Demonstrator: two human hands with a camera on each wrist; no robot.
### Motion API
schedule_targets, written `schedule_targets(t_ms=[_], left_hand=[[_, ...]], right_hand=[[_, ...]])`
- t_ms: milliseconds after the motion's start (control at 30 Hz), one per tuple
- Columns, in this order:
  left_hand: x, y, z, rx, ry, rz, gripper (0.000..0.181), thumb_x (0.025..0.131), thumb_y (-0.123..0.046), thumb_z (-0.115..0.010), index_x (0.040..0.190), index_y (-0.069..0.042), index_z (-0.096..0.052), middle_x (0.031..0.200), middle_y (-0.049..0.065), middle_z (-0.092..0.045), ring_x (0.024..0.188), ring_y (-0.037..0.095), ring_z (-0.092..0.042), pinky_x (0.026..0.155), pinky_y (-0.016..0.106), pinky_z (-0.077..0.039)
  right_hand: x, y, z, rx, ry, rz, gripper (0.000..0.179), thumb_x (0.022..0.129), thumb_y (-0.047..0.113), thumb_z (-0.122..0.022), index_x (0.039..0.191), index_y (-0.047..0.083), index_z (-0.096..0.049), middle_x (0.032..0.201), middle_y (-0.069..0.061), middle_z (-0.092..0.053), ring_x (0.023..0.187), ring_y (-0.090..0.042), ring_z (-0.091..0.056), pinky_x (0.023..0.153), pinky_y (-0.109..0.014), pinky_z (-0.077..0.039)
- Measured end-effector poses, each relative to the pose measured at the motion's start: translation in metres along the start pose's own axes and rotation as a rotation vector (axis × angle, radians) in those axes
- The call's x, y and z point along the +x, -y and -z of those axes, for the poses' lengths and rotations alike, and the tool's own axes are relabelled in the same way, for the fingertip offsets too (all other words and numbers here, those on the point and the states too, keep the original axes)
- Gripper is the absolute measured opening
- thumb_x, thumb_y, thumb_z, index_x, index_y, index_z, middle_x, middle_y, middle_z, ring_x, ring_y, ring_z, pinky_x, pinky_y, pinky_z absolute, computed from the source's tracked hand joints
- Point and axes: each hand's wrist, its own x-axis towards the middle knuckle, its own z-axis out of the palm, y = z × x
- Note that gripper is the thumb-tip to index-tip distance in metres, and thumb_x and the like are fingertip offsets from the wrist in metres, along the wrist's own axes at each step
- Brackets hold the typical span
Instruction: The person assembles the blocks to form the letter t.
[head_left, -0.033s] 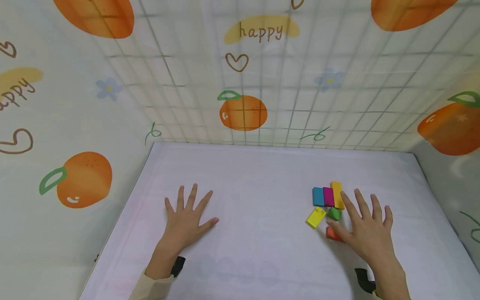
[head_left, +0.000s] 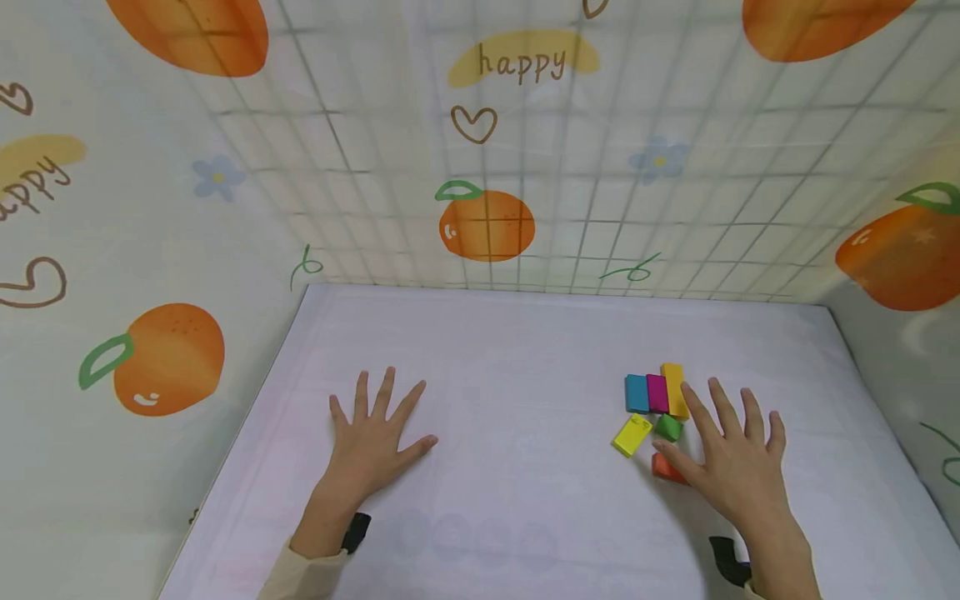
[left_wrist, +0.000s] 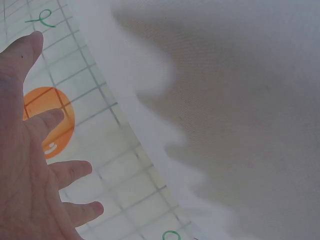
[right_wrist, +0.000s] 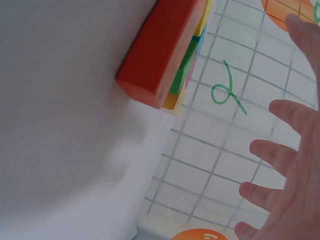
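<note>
My left hand (head_left: 367, 450) is spread above the left part of the white table, holding nothing; its shadow falls on the surface in the left wrist view. On the right, my right hand (head_left: 738, 475) hovers with fingers apart, nearest a cluster of small blocks. A blue block (head_left: 636, 393), a magenta block (head_left: 657, 394) and a longer orange-yellow block (head_left: 674, 390) lie side by side. Below them are a green block (head_left: 668, 427) and a slanted yellow block (head_left: 632, 435) with small markings. A red-orange block (head_left: 667, 468) is partly hidden by the right hand.
The white tabletop (head_left: 510, 417) stretches between the hands. Behind it rises a backdrop (head_left: 375, 225) printed with a grid, oranges and "happy"; similar printed sheets flank the left and right sides. Dark straps show at both wrists.
</note>
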Motion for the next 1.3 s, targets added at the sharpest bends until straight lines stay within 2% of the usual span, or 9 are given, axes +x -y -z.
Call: schedule_targets(t_ms=[467, 733, 933, 1300], left_hand=[[0.001, 0.000, 0.001, 0.001, -0.017, -0.021, 0.084, 0.089, -0.078, -0.044, 0.159, -0.034, -0.027, 0.165, 0.016, -0.013, 0.148, 0.048, 0.005, 0.101, 0.081, -0.001], [0.006, -0.006, 0.002, -0.031, -0.091, -0.073, 0.077, 0.093, -0.072, -0.048, 0.157, -0.033, -0.032, 0.163, 0.014, -0.021, 0.148, 0.047, -0.011, 0.103, 0.079, -0.011], [0.019, -0.016, 0.002, -0.006, -0.137, -0.136, 0.075, 0.093, -0.068, -0.051, 0.156, -0.032, -0.034, 0.161, 0.014, -0.027, 0.146, 0.045, -0.020, 0.103, 0.077, -0.018], [0.056, -0.047, 0.001, 0.005, -0.135, -0.304, 0.069, 0.097, -0.065, -0.048, 0.156, -0.033, -0.034, 0.159, 0.012, -0.032, 0.144, 0.043, -0.025, 0.103, 0.075, -0.022]], right_hand=[[-0.004, -0.001, -0.001, 0.002, 0.000, 0.000, 0.100, 0.082, 0.064, -0.069, 0.160, 0.023, -0.021, 0.159, -0.026, -0.019, 0.144, -0.053, 0.000, 0.107, -0.070, 0.014], [-0.003, -0.001, 0.002, 0.009, -0.014, 0.007, 0.102, 0.081, 0.061, -0.072, 0.160, 0.022, -0.021, 0.158, -0.026, -0.020, 0.144, -0.053, 0.000, 0.108, -0.069, 0.014], [-0.007, -0.003, 0.004, 0.016, -0.002, -0.008, 0.104, 0.080, 0.057, -0.076, 0.161, 0.023, -0.020, 0.158, -0.027, -0.019, 0.144, -0.053, 0.002, 0.107, -0.069, 0.015], [-0.018, -0.017, 0.004, 0.036, -0.058, 0.025, 0.103, 0.080, 0.058, -0.074, 0.161, 0.024, -0.020, 0.155, -0.025, -0.026, 0.143, -0.053, -0.008, 0.108, -0.071, 0.008]])
